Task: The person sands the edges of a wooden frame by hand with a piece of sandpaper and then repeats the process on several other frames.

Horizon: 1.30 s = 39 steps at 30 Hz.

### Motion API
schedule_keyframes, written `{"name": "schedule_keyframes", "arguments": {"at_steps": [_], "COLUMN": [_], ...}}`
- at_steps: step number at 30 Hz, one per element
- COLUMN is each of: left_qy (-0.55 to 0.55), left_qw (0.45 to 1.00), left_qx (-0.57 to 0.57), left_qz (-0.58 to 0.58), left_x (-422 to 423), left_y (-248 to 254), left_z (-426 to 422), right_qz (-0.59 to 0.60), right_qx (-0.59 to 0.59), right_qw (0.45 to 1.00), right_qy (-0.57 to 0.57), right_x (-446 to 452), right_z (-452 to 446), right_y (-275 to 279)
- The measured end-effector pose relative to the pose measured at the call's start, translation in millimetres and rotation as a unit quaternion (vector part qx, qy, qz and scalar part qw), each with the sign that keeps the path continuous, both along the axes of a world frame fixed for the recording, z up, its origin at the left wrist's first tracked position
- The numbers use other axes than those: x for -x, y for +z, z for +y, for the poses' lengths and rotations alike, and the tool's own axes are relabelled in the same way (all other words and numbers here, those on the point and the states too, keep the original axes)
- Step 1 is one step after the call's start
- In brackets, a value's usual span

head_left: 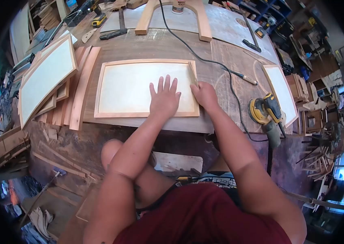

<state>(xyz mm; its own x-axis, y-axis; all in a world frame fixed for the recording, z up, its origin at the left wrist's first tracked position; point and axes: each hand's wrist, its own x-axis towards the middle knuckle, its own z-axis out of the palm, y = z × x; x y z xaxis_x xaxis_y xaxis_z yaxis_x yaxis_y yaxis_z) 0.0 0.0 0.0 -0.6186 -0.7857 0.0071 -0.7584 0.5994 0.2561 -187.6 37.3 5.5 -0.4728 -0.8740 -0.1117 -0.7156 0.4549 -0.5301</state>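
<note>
A shallow wooden-framed panel with a white face point(125, 87) lies flat on the workbench in front of me. My left hand point(164, 97) rests flat on the white face, right of its middle, with fingers spread. At the panel's right side, my right hand point(205, 94) is closed around a thin, flat tan strip point(192, 72). The strip lies along the inner side of the right frame edge, pointing away from me. Its lower end is hidden in my fingers, and its exact kind cannot be made out.
A yellow-and-black sander point(260, 110) stands to the right, near another framed panel point(281, 93). A black cord point(196, 55) crosses the workbench point(139, 49). Stacked framed panels point(50, 81) and wooden boards point(83, 87) are at left. A hammer point(121, 26) and an arched wooden piece point(142, 25) lie behind.
</note>
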Motion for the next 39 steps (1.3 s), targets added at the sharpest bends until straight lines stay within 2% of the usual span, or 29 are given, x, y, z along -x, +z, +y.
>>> {"name": "schedule_keyframes", "arguments": {"at_steps": [2, 3, 11, 14, 17, 21, 23, 26, 39], "left_qy": [0.007, 0.005, 0.005, 0.008, 0.006, 0.008, 0.009, 0.01, 0.008], "left_qw": [1.0, 0.999, 0.999, 0.999, 0.999, 1.0, 0.999, 0.998, 1.0], "left_qx": [-0.006, 0.041, 0.036, 0.033, 0.028, 0.02, 0.042, 0.047, 0.011], "left_qz": [0.026, -0.016, 0.029, 0.025, 0.03, 0.016, 0.031, 0.033, 0.008], "left_x": [5, -17, -6, -5, -5, -6, -5, -4, -4], "left_y": [-1, 5, -2, -1, -3, -3, -4, -6, 3], "left_z": [7, -25, -5, -2, -3, -3, -3, -4, -5], "right_qz": [0.052, 0.011, 0.003, 0.044, 0.031, 0.017, -0.028, 0.005, 0.007], "right_qx": [0.048, 0.094, 0.034, 0.084, 0.075, 0.022, 0.024, 0.062, 0.064], "right_qw": [0.997, 0.996, 0.999, 0.995, 0.997, 0.999, 0.999, 0.998, 0.998], "right_qy": [0.001, -0.004, -0.004, 0.03, 0.009, 0.016, 0.011, 0.009, 0.009], "right_x": [8, -15, -33, -12, -13, -40, -41, -31, -45], "right_z": [-6, -40, 42, 11, 10, 62, 69, 46, 73], "right_y": [8, 2, 9, 2, 3, 10, 11, 10, 12]}}
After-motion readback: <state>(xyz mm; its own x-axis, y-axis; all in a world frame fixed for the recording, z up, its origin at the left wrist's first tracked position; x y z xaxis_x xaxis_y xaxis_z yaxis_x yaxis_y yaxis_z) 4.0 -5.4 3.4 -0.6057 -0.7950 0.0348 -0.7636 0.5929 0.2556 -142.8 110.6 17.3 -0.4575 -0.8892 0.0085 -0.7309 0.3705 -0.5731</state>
